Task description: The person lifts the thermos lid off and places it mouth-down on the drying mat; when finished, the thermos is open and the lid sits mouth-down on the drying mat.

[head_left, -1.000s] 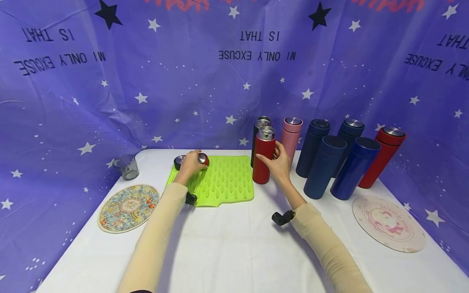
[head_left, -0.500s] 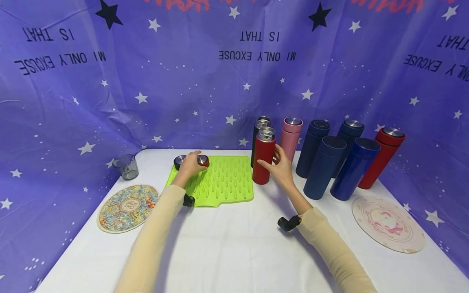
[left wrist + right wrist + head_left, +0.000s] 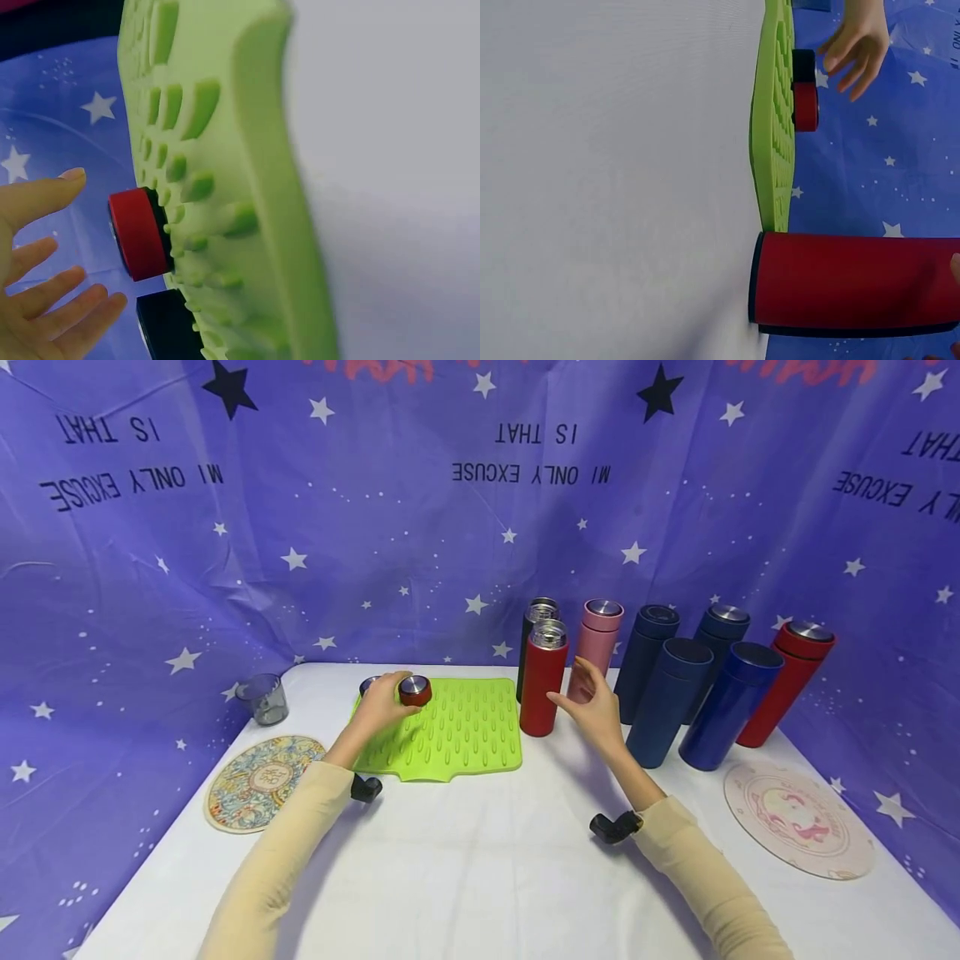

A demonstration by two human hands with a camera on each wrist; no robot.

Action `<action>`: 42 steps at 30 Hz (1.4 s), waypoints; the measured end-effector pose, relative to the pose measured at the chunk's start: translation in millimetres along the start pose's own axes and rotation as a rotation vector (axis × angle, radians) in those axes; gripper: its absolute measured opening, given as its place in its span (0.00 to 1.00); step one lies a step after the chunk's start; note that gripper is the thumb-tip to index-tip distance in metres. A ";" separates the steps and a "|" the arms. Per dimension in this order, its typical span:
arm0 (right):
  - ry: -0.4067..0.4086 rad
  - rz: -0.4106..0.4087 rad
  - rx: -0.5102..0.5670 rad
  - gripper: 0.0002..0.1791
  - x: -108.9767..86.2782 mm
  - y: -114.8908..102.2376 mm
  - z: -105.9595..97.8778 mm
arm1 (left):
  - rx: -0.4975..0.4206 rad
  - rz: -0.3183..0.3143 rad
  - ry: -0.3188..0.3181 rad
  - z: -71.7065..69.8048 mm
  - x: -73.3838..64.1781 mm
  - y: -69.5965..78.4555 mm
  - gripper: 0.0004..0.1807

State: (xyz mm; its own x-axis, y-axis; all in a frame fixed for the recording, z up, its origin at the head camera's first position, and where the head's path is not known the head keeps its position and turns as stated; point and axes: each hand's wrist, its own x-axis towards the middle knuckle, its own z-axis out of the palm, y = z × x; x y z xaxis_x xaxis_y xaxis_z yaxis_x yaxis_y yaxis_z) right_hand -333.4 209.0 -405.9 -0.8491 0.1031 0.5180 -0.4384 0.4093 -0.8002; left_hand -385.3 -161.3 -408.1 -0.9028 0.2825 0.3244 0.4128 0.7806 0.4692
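On the lime-green drying mat (image 3: 468, 727) sit a red bottle lid (image 3: 137, 234) with a steel top and a black lid (image 3: 166, 326) beside it. My left hand (image 3: 381, 703) hovers over them with fingers spread; the left wrist view shows a gap between its fingertips and the red lid. An uncapped red thermos bottle (image 3: 542, 685) stands upright on the table just right of the mat. Beside it my right hand (image 3: 596, 708) has thumb and fingers parted, the thumb tip close to the bottle's side. An uncapped black bottle (image 3: 523, 647) is partly hidden behind the red one.
Several capped bottles stand at the right: a pink bottle (image 3: 600, 639), dark blue ones, a glossy blue bottle (image 3: 720, 714) and a red bottle (image 3: 780, 689). At the left are a grey glass cup (image 3: 264, 700) and a patterned round mat (image 3: 258, 785). A pink round mat (image 3: 798, 818) lies front right.
My left hand has come away from the red lid, drawing back to the left. My right hand has loosened from the red bottle and moved slightly right. The bottle stays in place.
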 end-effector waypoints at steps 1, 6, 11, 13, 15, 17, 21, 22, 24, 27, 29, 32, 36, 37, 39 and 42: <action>0.008 0.003 -0.014 0.43 -0.4 -0.3 -2.0 | -0.008 0.011 0.007 -0.8 -3.6 0.3 0.39; 0.046 0.020 -0.047 0.42 -0.7 -0.8 -10.7 | -0.030 0.031 -0.008 -4.9 -22.1 1.0 0.39; 0.102 0.021 -0.026 0.40 2.4 1.4 -18.0 | -0.049 0.060 -0.022 -10.2 -43.9 5.6 0.37; 0.134 0.010 -0.030 0.40 4.0 2.7 -20.4 | -0.054 0.073 -0.025 -11.6 -51.8 7.1 0.36; 0.168 -0.004 -0.038 0.40 6.5 3.9 -22.8 | -0.054 0.086 -0.030 -13.2 -59.2 8.6 0.35; 0.197 -0.012 -0.047 0.40 9.1 3.7 -25.0 | -0.043 0.100 -0.040 -13.9 -65.4 8.2 0.34; 0.230 0.000 -0.051 0.42 14.9 5.0 -27.4 | -0.044 0.091 -0.080 -15.4 -76.5 5.1 0.34; 0.232 0.007 -0.052 0.43 16.3 5.8 -27.3 | -0.046 0.082 -0.090 -15.4 -78.8 3.8 0.34; 0.235 0.017 -0.055 0.45 19.5 8.4 -26.3 | -0.053 0.059 -0.110 -15.4 -82.7 1.0 0.35; 0.243 0.029 -0.068 0.48 25.1 11.9 -23.1 | -0.059 0.045 -0.128 -14.9 -86.1 -3.3 0.36; 0.254 0.030 -0.081 0.49 29.8 14.9 -19.7 | -0.061 0.038 -0.135 -14.3 -87.2 -6.5 0.36; 0.287 0.030 -0.101 0.51 36.8 19.6 -15.1 | -0.064 0.040 -0.152 -13.6 -87.5 -9.4 0.37; 0.335 0.028 -0.111 0.51 44.3 27.4 -8.5 | -0.055 0.043 -0.177 -12.6 -86.9 -10.8 0.37; 0.344 0.025 -0.109 0.51 45.7 29.3 -6.8 | -0.049 0.044 -0.183 -12.4 -86.9 -11.0 0.37; 0.357 0.025 -0.112 0.51 48.6 33.2 -3.5 | -0.038 0.044 -0.190 -12.2 -86.9 -11.6 0.37; 0.371 0.024 -0.119 0.50 51.8 38.3 0.0 | -0.038 0.038 -0.200 -12.3 -87.0 -11.5 0.36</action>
State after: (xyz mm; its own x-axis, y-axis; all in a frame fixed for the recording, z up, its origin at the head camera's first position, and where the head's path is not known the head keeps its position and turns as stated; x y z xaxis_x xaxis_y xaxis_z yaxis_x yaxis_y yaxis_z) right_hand -394.2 230.1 -409.8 -0.6849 0.4257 0.5914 -0.3643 0.5029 -0.7838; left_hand -310.1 -201.6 -431.6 -0.8907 0.4195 0.1749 0.4482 0.7467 0.4915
